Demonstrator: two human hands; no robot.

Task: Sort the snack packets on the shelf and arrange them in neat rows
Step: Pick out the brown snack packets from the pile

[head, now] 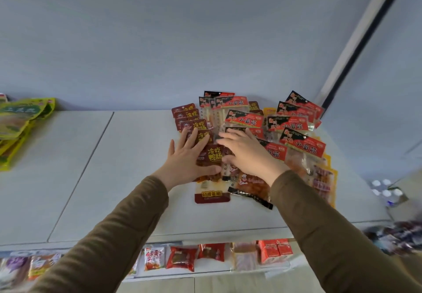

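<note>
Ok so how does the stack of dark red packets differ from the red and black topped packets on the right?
The dark red packets are smaller and overlap in one fairly straight column; the red and black topped packets are larger, tilted and fanned loosely. The left hand lies on the dark red ones, while the right hand rests on the pile next to them. Both sit on the white shelf.

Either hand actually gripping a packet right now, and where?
No grip: left hand and right hand rest flat on the dark red packets.

Glossy plastic snack packets lie on a smooth matt white shelf.
</note>
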